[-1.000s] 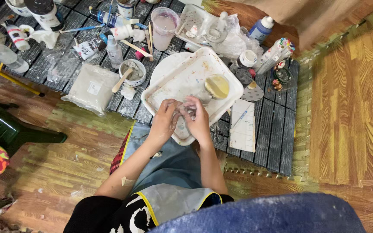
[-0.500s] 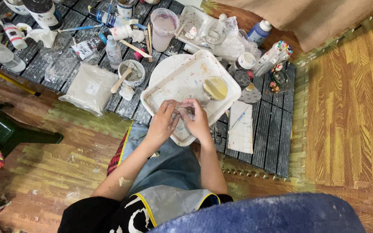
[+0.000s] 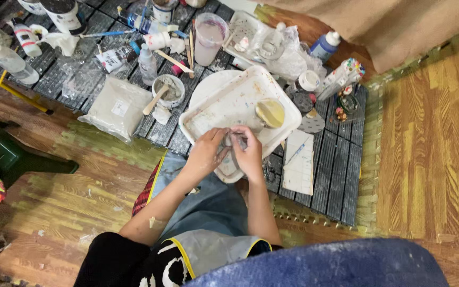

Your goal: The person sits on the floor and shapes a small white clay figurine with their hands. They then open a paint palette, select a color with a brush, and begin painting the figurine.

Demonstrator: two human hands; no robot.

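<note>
Two hands are recorded at the near edge of a white plastic tray (image 3: 224, 106), which lies on dark slatted floor tiles (image 3: 341, 170).

- Left hand (image 3: 206, 154): fingers curled, closed about one side of a small grey lump (image 3: 236, 142), seemingly clay or plaster; how tightly cannot be told.
- Right hand (image 3: 251, 154): fingers bent over the same lump from the other side, thumb pressed near its top.
- Small grey lump: held between both hands just above the tray's near corner, largely hidden by the fingers. It is judged light, somewhat soft or crumbly, and possibly damp and slippery; it is best cradled from beneath and pinched gently at its sides, not squeezed.
- Round yellowish disc (image 3: 270, 112): set in the tray, just beyond the right hand.
- Small bowl of grey paste (image 3: 168, 90) with a wooden stick (image 3: 154, 100) resting in it: left of the tray.
- Clear bag of white powder (image 3: 115, 109): near the bowl, further left.
- Translucent mixing cup (image 3: 210, 37): beyond the tray.
- White notepad with blue pen (image 3: 298, 162): right of the hands.
- Spray bottles (image 3: 6, 56), paint bottles and brushes: scattered along the far side.
- Blue-grey apron (image 3: 208, 212): worn over the lap, beneath the forearms.
</note>
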